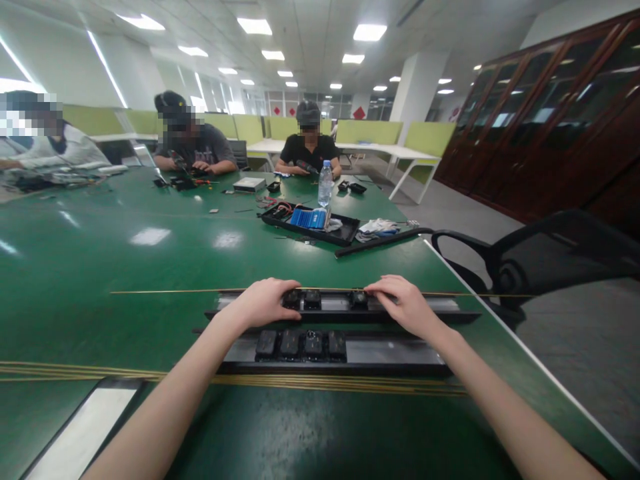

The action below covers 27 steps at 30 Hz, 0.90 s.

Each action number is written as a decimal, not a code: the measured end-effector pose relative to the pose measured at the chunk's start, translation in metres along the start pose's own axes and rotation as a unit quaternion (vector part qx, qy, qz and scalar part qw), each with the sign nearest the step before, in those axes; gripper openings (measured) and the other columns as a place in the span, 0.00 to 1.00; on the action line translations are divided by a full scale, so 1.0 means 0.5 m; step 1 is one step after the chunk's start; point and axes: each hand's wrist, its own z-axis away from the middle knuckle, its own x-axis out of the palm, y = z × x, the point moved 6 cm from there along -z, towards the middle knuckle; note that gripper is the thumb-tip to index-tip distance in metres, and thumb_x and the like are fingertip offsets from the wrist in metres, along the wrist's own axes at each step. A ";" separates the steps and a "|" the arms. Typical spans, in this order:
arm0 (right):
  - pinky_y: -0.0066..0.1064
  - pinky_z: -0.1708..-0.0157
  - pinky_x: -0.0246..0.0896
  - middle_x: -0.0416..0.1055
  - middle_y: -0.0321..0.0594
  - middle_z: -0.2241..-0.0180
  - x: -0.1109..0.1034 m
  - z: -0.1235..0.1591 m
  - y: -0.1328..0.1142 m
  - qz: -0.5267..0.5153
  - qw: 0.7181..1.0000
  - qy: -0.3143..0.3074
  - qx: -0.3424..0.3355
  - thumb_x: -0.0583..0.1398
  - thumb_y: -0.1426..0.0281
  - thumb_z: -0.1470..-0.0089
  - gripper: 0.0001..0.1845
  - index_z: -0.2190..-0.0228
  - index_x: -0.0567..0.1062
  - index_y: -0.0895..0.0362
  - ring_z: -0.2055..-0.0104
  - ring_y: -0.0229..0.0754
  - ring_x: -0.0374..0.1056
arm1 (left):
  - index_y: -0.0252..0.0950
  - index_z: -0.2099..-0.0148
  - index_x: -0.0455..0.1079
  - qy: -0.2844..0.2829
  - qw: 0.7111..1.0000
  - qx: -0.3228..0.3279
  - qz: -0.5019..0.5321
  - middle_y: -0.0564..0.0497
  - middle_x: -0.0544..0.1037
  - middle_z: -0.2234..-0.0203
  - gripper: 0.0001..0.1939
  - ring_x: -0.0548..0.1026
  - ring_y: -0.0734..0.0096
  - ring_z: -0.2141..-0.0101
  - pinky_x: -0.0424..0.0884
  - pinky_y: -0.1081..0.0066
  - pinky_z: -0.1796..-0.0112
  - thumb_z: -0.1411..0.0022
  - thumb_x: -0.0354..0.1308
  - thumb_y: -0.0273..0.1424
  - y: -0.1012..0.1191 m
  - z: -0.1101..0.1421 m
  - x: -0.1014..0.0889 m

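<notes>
The left hand (265,301) hides part of the leftmost black block (291,299) in the far channel (440,304); whether its fingertips touch the block cannot be told. The left forearm (200,363) covers part of the brass-coloured rods (340,383), which run off the left edge. The bottom edge cuts off both forearms and the white-faced panel (83,433). The seated people's faces are pixelated, and the leftmost person (70,143) is cropped.

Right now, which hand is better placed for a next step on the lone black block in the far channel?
Probably the right hand: its fingertips are at the lone black block. The left hand is at the leftmost block of the far channel, with another block in between.
</notes>
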 end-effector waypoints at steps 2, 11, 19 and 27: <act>0.46 0.49 0.63 0.79 0.39 0.61 0.002 0.000 -0.003 -0.004 1.000 0.008 0.004 0.56 0.69 0.39 0.11 0.61 0.79 0.50 0.55 0.49 0.71 | 0.43 0.41 0.68 -0.001 1.000 -0.002 -0.004 0.45 0.79 0.50 0.35 0.77 0.51 0.52 0.71 0.62 0.54 0.47 0.61 0.53 0.002 0.000 -0.001; 0.43 0.51 0.64 0.79 0.41 0.63 0.007 -0.003 -0.002 -0.008 0.999 0.024 0.025 0.57 0.65 0.39 0.10 0.63 0.80 0.50 0.56 0.49 0.72 | 0.42 0.41 0.69 0.001 1.000 -0.016 -0.009 0.45 0.78 0.49 0.35 0.76 0.51 0.51 0.70 0.63 0.51 0.48 0.62 0.52 0.013 0.001 -0.009; 0.42 0.56 0.67 0.79 0.42 0.65 0.008 -0.002 -0.004 0.010 0.999 0.040 -0.009 0.56 0.68 0.39 0.11 0.63 0.80 0.53 0.60 0.48 0.73 | 0.41 0.42 0.70 0.016 1.000 0.002 -0.005 0.46 0.80 0.51 0.34 0.77 0.53 0.53 0.71 0.65 0.53 0.48 0.64 0.50 0.013 0.001 -0.007; 0.41 0.56 0.66 0.79 0.41 0.65 0.009 0.002 0.001 0.016 0.998 0.049 -0.023 0.58 0.69 0.39 0.10 0.62 0.80 0.53 0.60 0.47 0.72 | 0.42 0.42 0.70 0.019 1.000 0.000 -0.012 0.46 0.80 0.52 0.34 0.78 0.54 0.53 0.72 0.65 0.54 0.48 0.64 0.51 0.013 0.000 -0.007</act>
